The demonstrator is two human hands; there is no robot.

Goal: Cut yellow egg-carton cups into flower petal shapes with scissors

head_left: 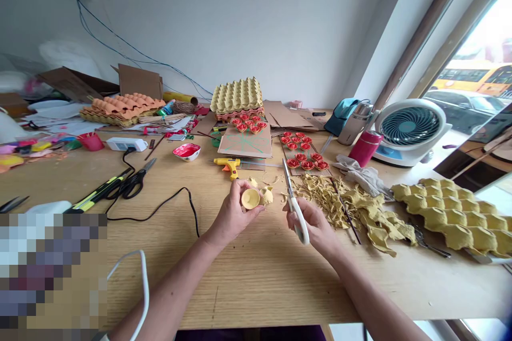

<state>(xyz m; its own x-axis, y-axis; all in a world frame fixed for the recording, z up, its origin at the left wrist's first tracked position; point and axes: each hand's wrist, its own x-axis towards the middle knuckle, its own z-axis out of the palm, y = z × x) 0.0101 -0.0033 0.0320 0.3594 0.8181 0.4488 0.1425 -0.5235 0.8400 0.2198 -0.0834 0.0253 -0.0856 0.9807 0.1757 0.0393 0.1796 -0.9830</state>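
"What does the head view show of the hands?"

"The left hand (230, 216) pinches a yellow cup (250, 200) between thumb and fingers, its hollow facing the camera, above the middle of the table (248, 282). The right hand (311, 219) is closed around the white-handled scissors (295, 203), blades pointing up and away. Cup and scissors are apart."

"Anything crowding them?"

"Plenty. Another yellow piece (266, 195) sits just beside the cup. Beyond the left hand lies the yellow glue gun (228, 164). Right of the scissors spreads a heap of yellow scraps (320, 197), with a dark stick (347, 213) lying across it."

"And on the left?"

"A black cord (162, 204) snakes over the wood towards the left wrist, and a white cable (145, 287) shows across the left forearm. Farther off are the black scissors (134, 184), a power strip (127, 144) and a bowl (187, 152), red inside."

"The far and right sides?"

"Red flowers (307, 165) stand on cardboard behind the scraps. Stacked egg trays (236, 96) rise near the wall. To the right there's a crumpled grey cloth (360, 173), a red canister (365, 149), a fan (408, 128) and a yellow egg tray (456, 216) by the table's edge."
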